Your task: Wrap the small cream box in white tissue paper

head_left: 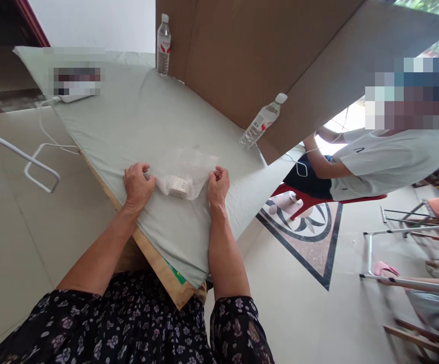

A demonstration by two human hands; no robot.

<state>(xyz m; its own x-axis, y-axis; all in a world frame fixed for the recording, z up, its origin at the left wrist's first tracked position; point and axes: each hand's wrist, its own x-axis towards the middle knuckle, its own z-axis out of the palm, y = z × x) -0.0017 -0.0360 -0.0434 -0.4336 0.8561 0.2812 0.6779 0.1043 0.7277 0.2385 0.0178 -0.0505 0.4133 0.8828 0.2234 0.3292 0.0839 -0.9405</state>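
A clear sheet or bag of bubble wrap [198, 164] lies spread on the cloth-covered table. A small whitish box [180, 186] with print on it rests on or inside the wrap, near its front edge; I cannot tell which. My left hand [139, 186] is at the wrap's left edge, fingers curled and closed on it. On the opposite side, my right hand [218, 187] pinches the right edge between thumb and fingers. Both wrists lie over the near part of the table.
Two water bottles, one upright [163, 45] and one appearing tilted [263, 121], stand by a tall cardboard panel [242, 55]. A blurred device [77, 88] with a white cable sits far left. Beyond the panel sits another person [389, 156]. Metal-framed chairs [371, 253] stand right.
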